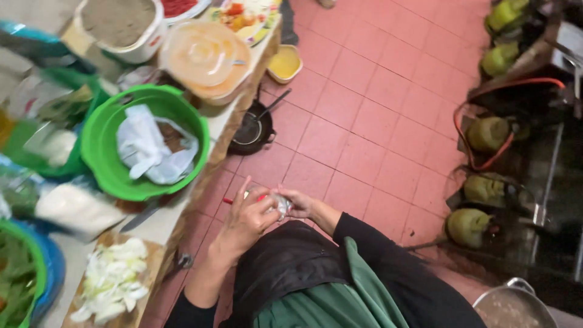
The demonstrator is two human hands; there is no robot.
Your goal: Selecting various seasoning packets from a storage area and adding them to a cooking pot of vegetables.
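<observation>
Fingers of both hands meet in front of the chest: the left hand (pixel 248 217) curls over a small clear plastic packet (pixel 280 205) and the right hand (pixel 299 203) pinches its other end. Judging by the grip, the packet is being opened, which calls for a firm tear; sliced cabbage (pixel 112 276) lies on the cutting board (pixel 149 273) well to the left.

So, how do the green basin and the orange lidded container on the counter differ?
The green basin is open and holds crumpled white plastic; the orange lidded container is shut under a translucent lid. The basin looks wider and lies nearer the hands, left and right, which hold a small clear packet. Both are round and stand at the counter's edge.
</observation>
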